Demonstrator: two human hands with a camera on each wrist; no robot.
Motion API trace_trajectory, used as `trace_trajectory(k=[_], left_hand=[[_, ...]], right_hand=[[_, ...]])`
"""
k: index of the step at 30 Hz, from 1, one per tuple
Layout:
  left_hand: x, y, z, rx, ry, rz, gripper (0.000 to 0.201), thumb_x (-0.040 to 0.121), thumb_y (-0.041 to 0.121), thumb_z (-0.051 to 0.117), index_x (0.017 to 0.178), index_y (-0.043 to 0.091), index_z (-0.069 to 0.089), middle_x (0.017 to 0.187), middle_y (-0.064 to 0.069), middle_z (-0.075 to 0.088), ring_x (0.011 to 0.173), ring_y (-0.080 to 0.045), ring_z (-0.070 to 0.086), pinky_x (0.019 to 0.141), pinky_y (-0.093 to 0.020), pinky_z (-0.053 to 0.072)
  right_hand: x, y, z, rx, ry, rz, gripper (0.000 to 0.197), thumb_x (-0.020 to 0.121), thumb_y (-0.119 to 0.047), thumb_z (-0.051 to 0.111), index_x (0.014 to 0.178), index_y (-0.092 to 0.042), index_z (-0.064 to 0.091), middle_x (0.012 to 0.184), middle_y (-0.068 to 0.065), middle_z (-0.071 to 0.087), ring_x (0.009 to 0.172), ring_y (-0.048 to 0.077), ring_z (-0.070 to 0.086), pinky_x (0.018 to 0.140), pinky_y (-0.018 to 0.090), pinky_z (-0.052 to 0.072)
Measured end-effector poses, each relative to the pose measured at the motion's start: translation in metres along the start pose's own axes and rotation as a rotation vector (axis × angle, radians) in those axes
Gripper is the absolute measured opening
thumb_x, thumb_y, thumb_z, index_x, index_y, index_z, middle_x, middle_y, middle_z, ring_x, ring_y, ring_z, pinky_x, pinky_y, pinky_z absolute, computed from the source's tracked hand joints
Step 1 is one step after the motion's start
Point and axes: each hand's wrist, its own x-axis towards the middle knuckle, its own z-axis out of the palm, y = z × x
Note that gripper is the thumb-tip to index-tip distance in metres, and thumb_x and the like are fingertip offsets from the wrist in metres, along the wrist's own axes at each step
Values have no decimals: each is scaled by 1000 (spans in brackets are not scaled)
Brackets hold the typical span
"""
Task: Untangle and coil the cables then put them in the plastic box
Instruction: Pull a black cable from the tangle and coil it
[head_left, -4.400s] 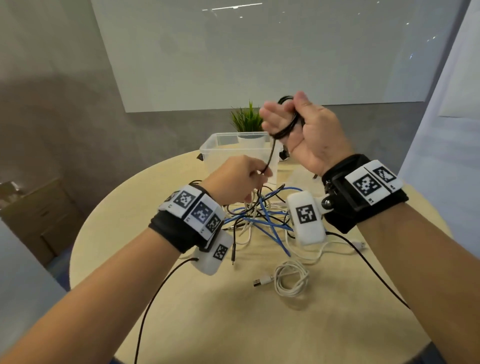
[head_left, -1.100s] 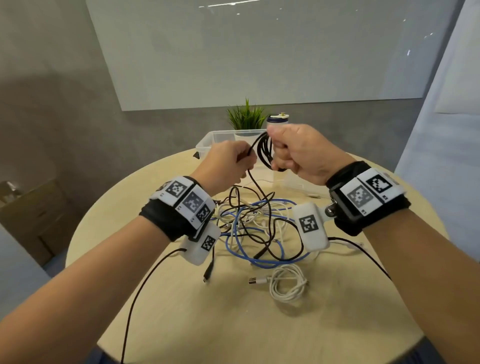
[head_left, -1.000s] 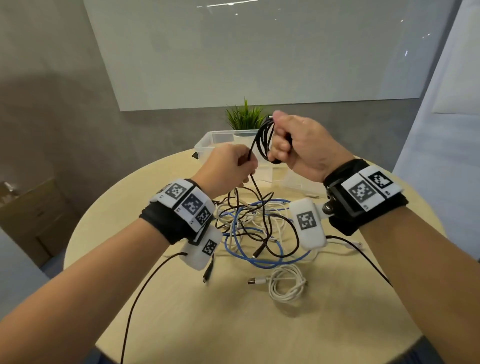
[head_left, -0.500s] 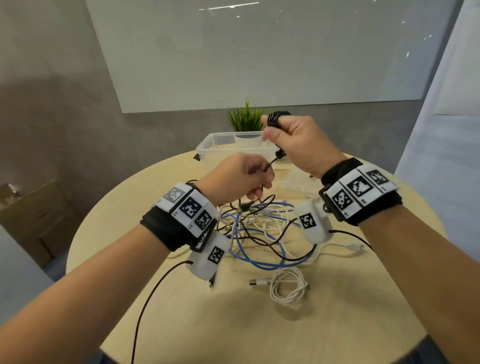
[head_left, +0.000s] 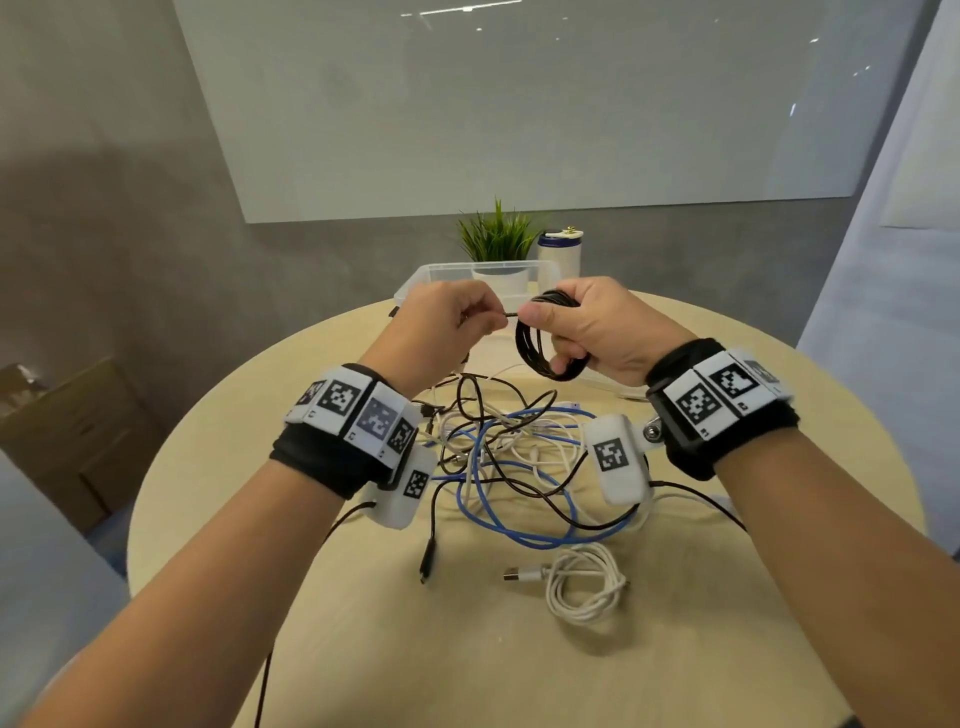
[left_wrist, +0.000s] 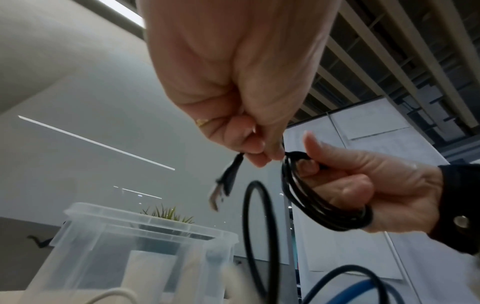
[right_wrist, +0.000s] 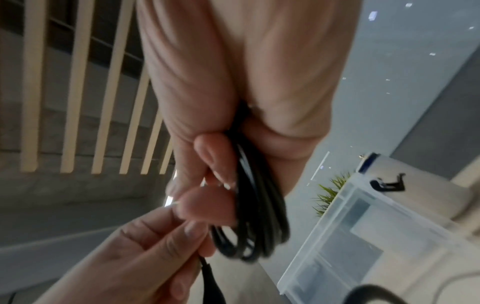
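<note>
My right hand (head_left: 566, 325) grips a coil of black cable (head_left: 540, 343) above the table, thumb pressing its top; the coil (left_wrist: 324, 207) hangs round the curled fingers, and it shows as a bunch of black loops (right_wrist: 254, 222) in the right wrist view. My left hand (head_left: 470, 325) pinches the cable's free end, and the plug (left_wrist: 226, 183) dangles below its fingertips. Behind both hands stands the clear plastic box (head_left: 452, 278) (left_wrist: 124, 242) (right_wrist: 363, 236). A tangle of blue, white and black cables (head_left: 514, 467) lies on the table beneath my wrists.
A coiled white cable (head_left: 582, 584) lies near the front of the round wooden table (head_left: 779, 415). A potted plant (head_left: 496, 241) and a white canister (head_left: 561, 252) stand behind the box. A black plug end (head_left: 428, 558) lies loose left of the white coil.
The black cable's last length has been wound onto the coil. My hands have come level and close together, and the strand no longer runs down to the tangle.
</note>
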Motion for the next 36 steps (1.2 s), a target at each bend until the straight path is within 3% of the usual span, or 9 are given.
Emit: trace_trajectory(k=[3, 6, 8, 11, 16, 25, 29, 33, 36], left_hand=[[2, -6, 6, -23, 101, 34, 11, 93, 16, 60, 93, 9, 69, 64, 3, 59, 57, -12, 57, 64, -26, 51], [5, -16, 15, -16, 195, 68, 13, 93, 15, 60, 95, 7, 70, 79, -7, 65, 66, -20, 59, 70, -37, 53], [5, -22, 19, -20, 173, 23, 14, 94, 13, 58, 97, 7, 69, 83, -10, 67, 67, -20, 62, 69, -29, 53], [4, -25, 23, -181, 72, -112, 10, 95, 9, 56, 90, 8, 65, 74, -6, 66, 57, -4, 60, 61, -13, 51], [-1, -29, 29, -702, 47, -287, 14, 95, 1, 53, 83, 6, 56, 72, -9, 66, 58, -8, 66, 64, -21, 58], [-10, -29, 42, -901, 61, -355, 16, 96, 1, 50, 82, 8, 52, 74, -14, 61, 54, -9, 61, 56, -19, 53], [-12, -26, 40, -1007, 75, -386, 19, 97, 4, 48, 80, 11, 50, 75, -9, 61, 55, -7, 58, 54, -18, 51], [-12, -18, 40, -1178, 65, -410, 17, 98, 9, 48, 82, 11, 52, 70, -3, 65, 60, -8, 60, 52, -17, 49], [-11, -13, 40, -1327, 37, -484, 15, 99, 9, 47, 85, 9, 53, 61, -1, 66, 52, -5, 61, 48, -16, 48]], right_hand=[[3, 6, 1, 127, -84, 69, 17, 83, -22, 64, 87, -9, 53, 54, -6, 33, 40, 6, 29, 44, 25, 44], [6, 8, 5, 244, -113, 55, 19, 93, -22, 54, 78, -12, 50, 53, -5, 31, 41, 5, 30, 43, 21, 42], [9, 12, 9, 310, -103, 41, 27, 95, -25, 50, 71, -13, 45, 57, -2, 30, 43, 6, 31, 42, 19, 39], [14, 17, 14, 326, -87, 43, 33, 99, -27, 45, 70, -12, 41, 60, 0, 32, 43, 5, 32, 40, 17, 37], [21, 22, 15, 225, 5, 39, 34, 99, -30, 47, 72, -10, 44, 61, 0, 34, 44, 7, 34, 40, 18, 37], [21, 27, 19, 16, 131, -4, 24, 98, -30, 52, 80, -14, 51, 56, -7, 44, 43, 7, 35, 38, 19, 37], [21, 28, 20, 24, 103, -10, 22, 96, -32, 53, 87, -12, 54, 74, -2, 46, 51, 8, 38, 39, 18, 37], [20, 26, 23, 100, 50, 7, 67, 81, -52, 61, 118, 3, 54, 92, 15, 47, 67, 23, 43, 52, 24, 44], [19, 26, 26, 100, 51, 0, 68, 81, -57, 59, 118, -1, 53, 85, 15, 44, 62, 20, 45, 64, 30, 42]])
